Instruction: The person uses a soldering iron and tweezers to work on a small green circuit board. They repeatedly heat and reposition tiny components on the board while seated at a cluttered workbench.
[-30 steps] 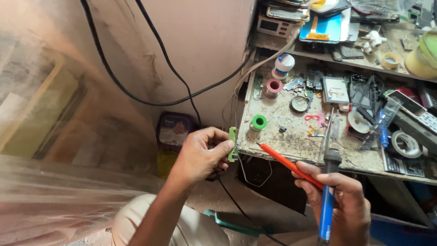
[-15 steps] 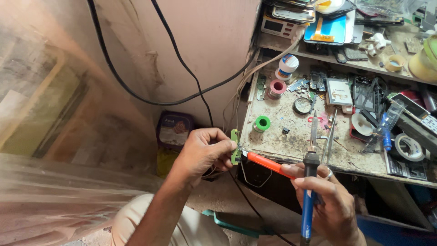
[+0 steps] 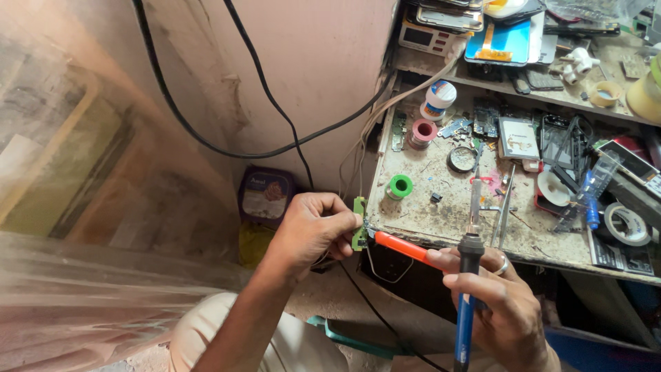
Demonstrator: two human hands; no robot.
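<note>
My left hand [image 3: 313, 231] pinches a small green circuit board [image 3: 359, 224] held upright just off the front left corner of the workbench [image 3: 441, 213]. My right hand [image 3: 499, 303] grips two tools at once. One is an orange-handled probe [image 3: 403, 246] whose tip touches the board. The other is a blue-handled soldering iron [image 3: 469, 275], standing nearly upright with its metal tip over the bench.
The bench carries a green solder spool [image 3: 400, 186], a pink spool [image 3: 421, 132], a white jar [image 3: 438, 100], tweezers [image 3: 505, 207], phone parts and a tape roll [image 3: 625, 224]. A shelf above holds phones and screens. Black cables [image 3: 275, 131] hang on the wall. A purple box [image 3: 265, 194] sits below.
My right hand has shifted left and up, bringing the orange probe's tip onto the green board. The soldering iron came along with it. The left hand stayed nearly still.
</note>
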